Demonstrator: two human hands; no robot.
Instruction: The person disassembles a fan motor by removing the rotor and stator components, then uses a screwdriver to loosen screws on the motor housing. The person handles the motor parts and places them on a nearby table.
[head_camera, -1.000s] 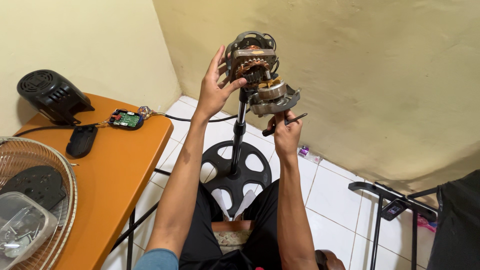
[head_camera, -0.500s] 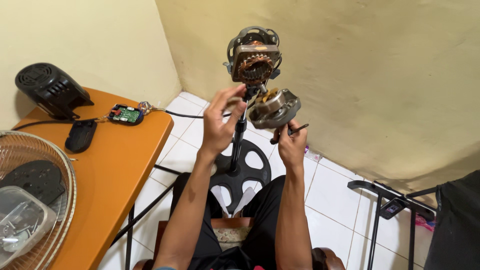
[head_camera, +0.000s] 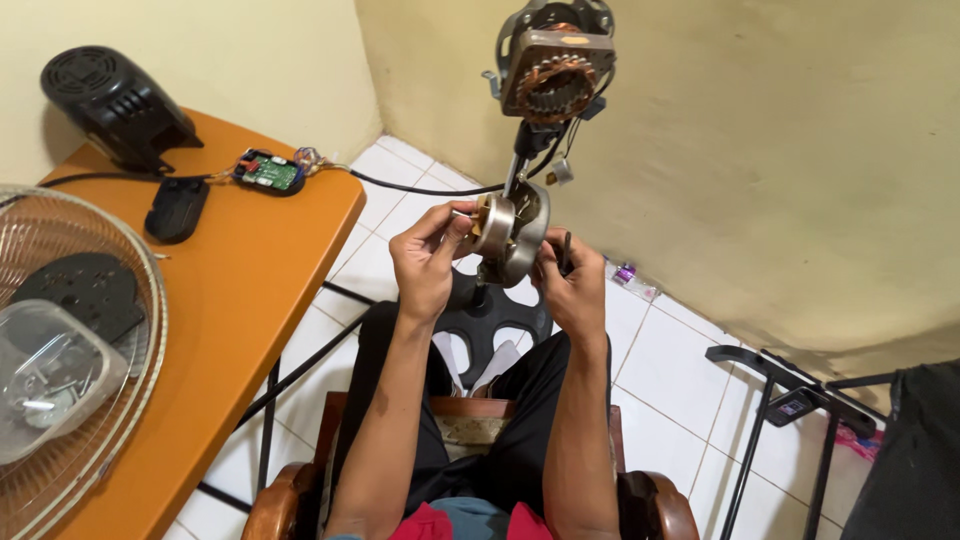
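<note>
Above the lap, left hand (head_camera: 428, 262) and right hand (head_camera: 570, 288) both pinch the metal rotor cover (head_camera: 508, 232), just below the exposed fan motor (head_camera: 553, 72) on its pole. Right fingers also clamp a dark screwdriver (head_camera: 566, 251). Orange table (head_camera: 250, 290) at left holds fan guard (head_camera: 110, 330), black housing (head_camera: 115, 105), circuit board (head_camera: 268, 172).

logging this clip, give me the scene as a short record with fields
left hand: grips the rotor by its shaft end
right hand: steadies the motor cover, dark tool held alongside
stator: on the stand pole, above both hands
table: orange, bears a circuit board, black housing, fan grille
seat: wooden chair
</note>
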